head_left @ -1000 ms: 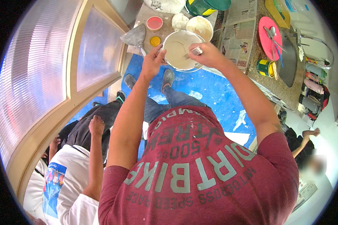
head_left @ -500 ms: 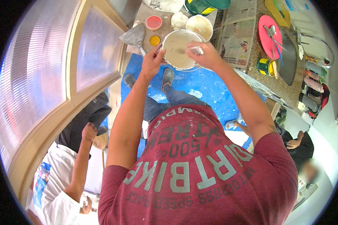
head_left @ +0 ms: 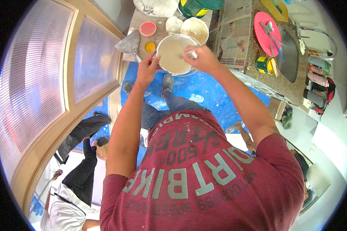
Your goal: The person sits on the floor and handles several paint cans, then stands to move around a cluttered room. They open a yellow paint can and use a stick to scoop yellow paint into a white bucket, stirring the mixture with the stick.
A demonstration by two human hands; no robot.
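A white bucket [head_left: 175, 74] of creamy off-white paste or paint [head_left: 169, 54] stands at the near edge of a low work surface. My left hand [head_left: 148, 70] grips its left rim, fingers closed. My right hand [head_left: 205, 59] is closed around a white-smeared tool handle [head_left: 192, 54] over the bucket; motion blurs it, and its lower end is hard to make out. Around the bucket are a grey triangular blade-like tool [head_left: 128, 43], a yellow lid [head_left: 150, 47], a tub with red contents [head_left: 147, 29], a white lump [head_left: 174, 25] and a stained white tub [head_left: 194, 30].
A green bucket [head_left: 200, 5] and white sack [head_left: 156, 7] sit behind. The right-hand counter holds newspaper [head_left: 231, 42], a pink plate [head_left: 264, 29] with spoons, a green can [head_left: 263, 65] and a sink [head_left: 288, 57]. A ribbed-glass door [head_left: 94, 57] stands left; other people are behind.
The view has shifted slightly, moving the bucket and counter left in the picture. My right hand moves over the bucket while my left keeps its rim. People at lower left and right have changed position.
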